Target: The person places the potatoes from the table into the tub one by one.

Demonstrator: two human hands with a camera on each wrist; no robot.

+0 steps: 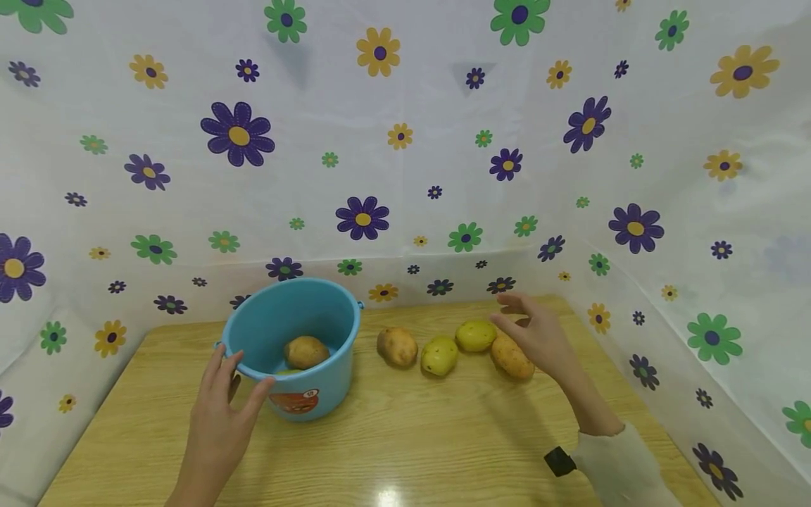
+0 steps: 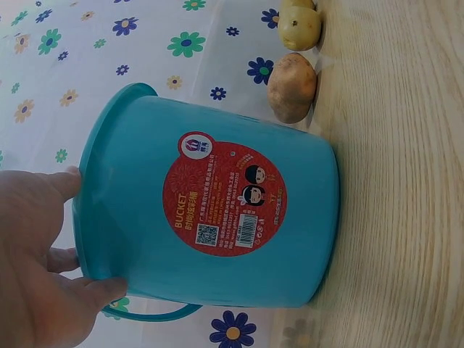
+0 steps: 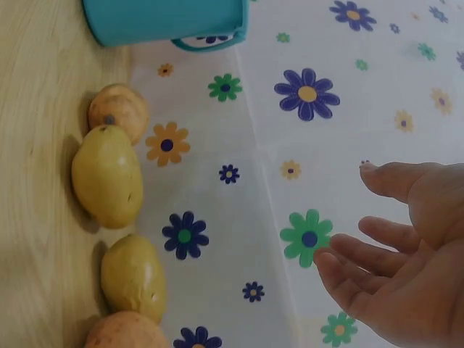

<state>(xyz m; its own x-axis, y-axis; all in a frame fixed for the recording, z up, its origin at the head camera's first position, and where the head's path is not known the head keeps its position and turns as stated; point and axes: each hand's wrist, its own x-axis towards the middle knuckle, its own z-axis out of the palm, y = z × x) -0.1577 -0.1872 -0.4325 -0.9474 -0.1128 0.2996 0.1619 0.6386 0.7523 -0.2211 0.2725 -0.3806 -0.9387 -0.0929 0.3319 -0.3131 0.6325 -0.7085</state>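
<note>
At the left of the table stands a blue bucket (image 1: pixel 345 373) with a round red label (image 2: pixel 225 196). My left hand (image 1: pixel 218 415) touches its rim with spread fingers and thumb. A potato (image 1: pixel 307 352) lies inside, and part of something yellow-green (image 1: pixel 288 372) shows behind the near rim. My right hand (image 1: pixel 538 334) is held above the rightmost potato (image 1: pixel 512 358), fingers apart and holding nothing. Left of it lie two smooth yellow-green oval fruits, one at the back (image 1: pixel 476 336) and one nearer (image 1: pixel 440 355), then another potato (image 1: pixel 398 346) beside the bucket.
The light wooden table (image 1: pixel 405 436) is backed by a white sheet (image 1: pixel 431 162) printed with flowers, which also rises along both sides. A blue handle (image 2: pixel 156 315) hangs at the bucket's side. A black band (image 1: pixel 560 461) sits at my right sleeve.
</note>
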